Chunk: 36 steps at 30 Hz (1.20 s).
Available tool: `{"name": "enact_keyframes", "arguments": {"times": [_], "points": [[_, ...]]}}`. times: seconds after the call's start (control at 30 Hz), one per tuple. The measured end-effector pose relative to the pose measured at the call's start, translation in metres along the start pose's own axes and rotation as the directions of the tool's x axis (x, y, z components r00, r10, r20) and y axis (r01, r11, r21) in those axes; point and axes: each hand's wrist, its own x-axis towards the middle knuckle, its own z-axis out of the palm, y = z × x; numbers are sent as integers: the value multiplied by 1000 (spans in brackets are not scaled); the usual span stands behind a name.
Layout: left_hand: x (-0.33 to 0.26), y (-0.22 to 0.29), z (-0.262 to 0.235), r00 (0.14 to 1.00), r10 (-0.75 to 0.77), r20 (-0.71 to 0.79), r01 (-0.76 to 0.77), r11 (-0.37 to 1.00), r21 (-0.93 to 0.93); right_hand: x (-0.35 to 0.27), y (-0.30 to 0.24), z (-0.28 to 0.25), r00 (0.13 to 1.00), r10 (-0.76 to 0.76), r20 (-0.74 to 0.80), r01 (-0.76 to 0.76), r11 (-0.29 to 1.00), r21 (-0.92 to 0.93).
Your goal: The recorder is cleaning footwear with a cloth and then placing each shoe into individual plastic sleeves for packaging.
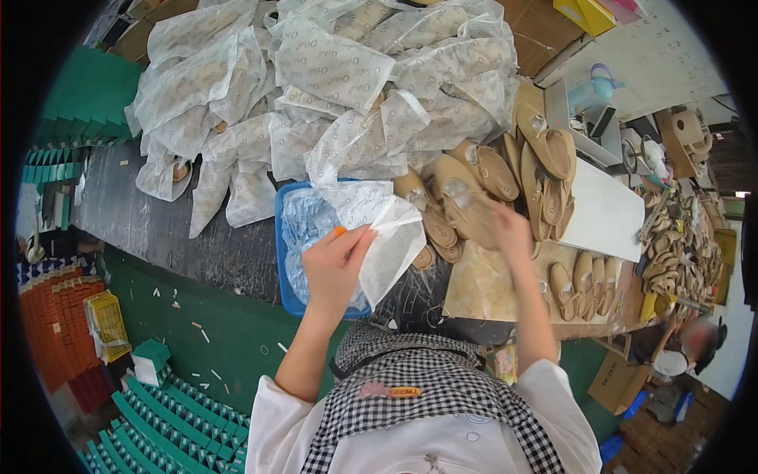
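My left hand pinches the edge of a white printed paper-like bag, which hangs partly over a blue basket. Something small and orange shows at its fingers. Crumpled clear plastic fills the basket. Over on the right, my right hand is closed at one end of a tan flat shoe; motion blurs the fingers. More tan shoes lie stacked beside that hand, some with shiny clear wrapping inside.
A large heap of white wrapped items covers the back of the dark table. Tan shoes stand in a row on a brown sheet. Green boxes are stacked at lower left. Another person is at far right.
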Motion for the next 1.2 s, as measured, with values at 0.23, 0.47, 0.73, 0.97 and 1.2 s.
{"name": "enact_keyframes", "arguments": {"times": [0.23,0.47,0.73,0.97,1.2], "points": [[-36,5,10,985,135,105,-142,988,63,-79,-130,-110,815,74,575,-98,995,12],[-67,9,-66,970,-89,-225,83,996,-36,-9,-230,88,735,-547,400,-90,506,858],[-64,-32,-79,898,-285,-335,214,949,-232,-53,-219,77,626,-500,598,-114,700,705],[-42,-19,-54,946,-324,-21,313,926,-210,-12,10,76,957,-259,-130,143,812,-565],[-35,-27,-48,992,-61,-114,78,985,152,-51,-97,-73,891,-196,409,115,970,213]]}}
